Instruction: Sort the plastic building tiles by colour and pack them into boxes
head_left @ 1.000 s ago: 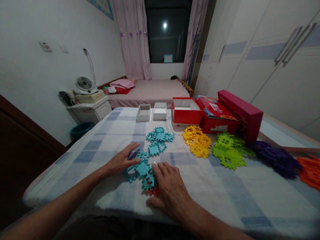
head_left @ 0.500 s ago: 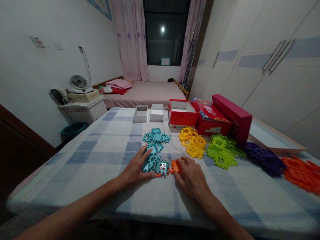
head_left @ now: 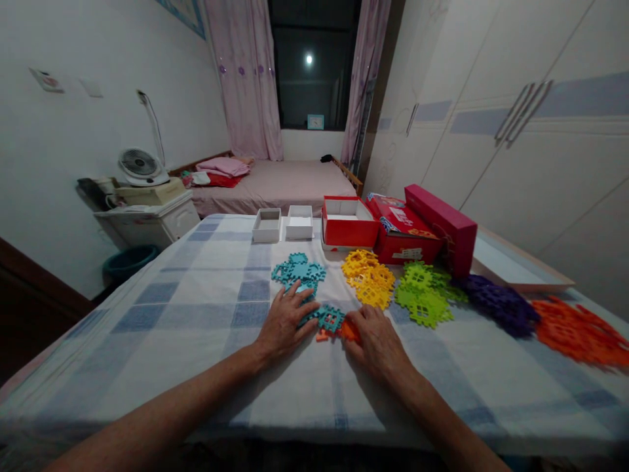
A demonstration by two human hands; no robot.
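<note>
My left hand lies with fingers spread over part of the teal interlocking plastic pieces, hiding some of them. Just right of its fingertips, a teal square window piece overlaps some orange at its lower edge. My right hand has its thumb and fingers closed on an orange interlocking piece, beside that teal square. Whether the orange and teal parts are joined is unclear.
Piles of yellow, green, purple and orange-red pieces run along the right. Behind stand two small white boxes, an open red box, another red box and a long magenta box.
My left hand has moved right and its fingers now lie over the teal pieces. The teal square has tilted and shifted with the orange piece. The camera view has turned slightly right.
</note>
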